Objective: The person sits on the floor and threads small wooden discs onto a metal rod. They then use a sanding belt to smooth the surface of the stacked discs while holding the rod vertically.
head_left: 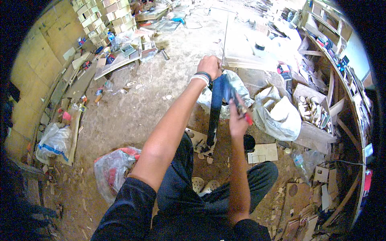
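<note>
My left hand (210, 66) is closed in a fist at the top of a long dark bar (215, 112), which stands up between my knees. From that fist a thin rod (226, 34) runs up and away; exactly how the fingers hold it is hidden. Just right of the bar, my right hand (240, 120) is closed around a tool with a red end (249, 119). Motion smears this tool, so its kind is unclear. The bar's foot meets a pale, dark-stained board (199, 141) on the ground. Behind the bar lies a whitish plastic sack (238, 82).
An open white sack (279, 118) and a box of wood offcuts (313, 110) stand right. Near my right knee are a black round container (249, 143) and a pale board (262, 154). A clear bag with red (114, 170) lies left. Stacked wooden pieces (116, 16) rise at the far left.
</note>
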